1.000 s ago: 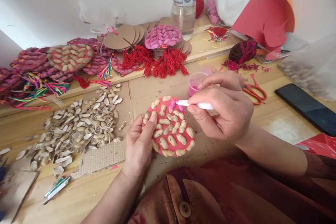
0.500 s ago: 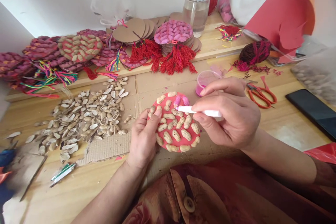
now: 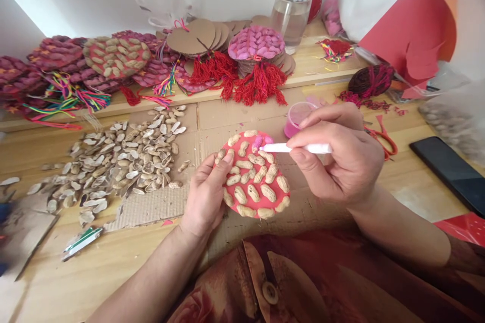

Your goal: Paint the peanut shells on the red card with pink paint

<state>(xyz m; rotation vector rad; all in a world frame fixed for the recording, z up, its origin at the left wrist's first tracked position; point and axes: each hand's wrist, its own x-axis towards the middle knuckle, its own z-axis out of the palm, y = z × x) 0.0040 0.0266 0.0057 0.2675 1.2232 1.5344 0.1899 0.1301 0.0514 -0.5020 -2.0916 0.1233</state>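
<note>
My left hand grips the left edge of a red disc set with peanut shells, its thumb on top. Most shells on it are plain tan; two near its upper right edge are pink. Between the thumb and fingers of my right hand is a slim white marker-like pen. The pen's pinkish tip is at the pink shells, though I cannot tell whether it touches. Just behind my right fingers stands a small clear cup with pink paint in it.
Loose peanut shells are heaped at left on cardboard. Finished shell discs and red tassels line the back ledge beside a water bottle. Orange-handled scissors, dark yarn and a phone lie at right.
My right hand and the pen have shifted slightly right, the tip moving along the pink shells. My left hand still holds the disc. The camera view has shifted a little.
</note>
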